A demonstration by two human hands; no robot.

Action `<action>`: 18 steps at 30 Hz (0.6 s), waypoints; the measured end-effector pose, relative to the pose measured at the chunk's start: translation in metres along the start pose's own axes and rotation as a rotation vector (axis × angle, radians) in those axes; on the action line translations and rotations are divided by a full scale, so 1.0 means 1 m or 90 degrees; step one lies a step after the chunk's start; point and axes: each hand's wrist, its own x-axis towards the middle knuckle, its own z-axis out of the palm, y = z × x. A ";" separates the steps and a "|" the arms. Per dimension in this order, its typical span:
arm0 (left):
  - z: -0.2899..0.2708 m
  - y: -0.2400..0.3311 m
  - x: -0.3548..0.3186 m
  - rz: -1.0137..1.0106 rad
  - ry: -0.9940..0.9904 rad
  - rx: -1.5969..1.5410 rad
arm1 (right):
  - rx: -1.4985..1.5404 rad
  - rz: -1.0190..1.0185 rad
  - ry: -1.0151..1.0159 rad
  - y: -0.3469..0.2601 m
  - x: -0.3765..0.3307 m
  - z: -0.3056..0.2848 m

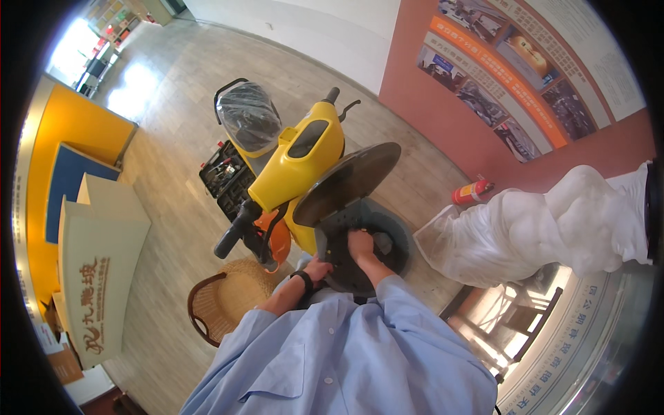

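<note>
In front of me is a yellow scooter [297, 166] with black handlebar grips. A dark grey storage bin [400, 230] is mounted on its front, nearest to me. The bin's round dark lid [356, 181] stands raised toward the handlebar. My right hand [360, 245] reaches down into the bin with its fingers curled; whatever they may hold is hidden. At the bin's left edge, my left hand [318, 268] is closed on the rim, a dark watch [302, 278] on its wrist. Close to it hangs an orange helmet-like item [278, 242] under the handlebar.
An open black toolbox [225, 176] lies on the floor beside the plastic-wrapped seat [249, 117]. A wicker chair [238, 294] stands close on my left. To the right are a plastic-wrapped white statue [546, 221] and a red fire extinguisher [472, 191]. A pale reception counter [97, 263] stands farther left.
</note>
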 end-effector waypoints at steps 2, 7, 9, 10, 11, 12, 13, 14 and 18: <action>0.005 0.008 -0.007 -0.009 0.036 0.006 | -0.086 -0.085 0.010 0.004 0.000 -0.004; -0.001 -0.007 0.003 0.005 0.000 -0.064 | -0.001 -0.009 0.009 -0.006 -0.003 -0.011; 0.000 -0.006 0.002 0.010 -0.003 -0.076 | 0.035 0.058 0.016 -0.011 -0.002 -0.006; 0.000 -0.007 0.001 0.014 0.004 -0.070 | 0.082 0.114 0.023 -0.012 0.000 -0.001; 0.000 -0.006 -0.001 0.018 0.012 -0.063 | 0.129 0.170 0.030 -0.012 0.004 0.007; 0.003 -0.003 0.000 0.019 0.004 -0.059 | 0.128 0.176 0.036 0.003 0.012 0.025; 0.009 0.003 0.001 0.029 -0.009 -0.040 | 0.157 0.151 0.051 0.027 0.023 0.047; 0.006 -0.001 0.001 0.035 0.002 -0.033 | 0.188 0.105 0.048 0.025 0.025 0.049; 0.001 -0.006 0.000 0.023 0.003 -0.067 | 0.565 0.328 -0.241 0.030 0.026 0.054</action>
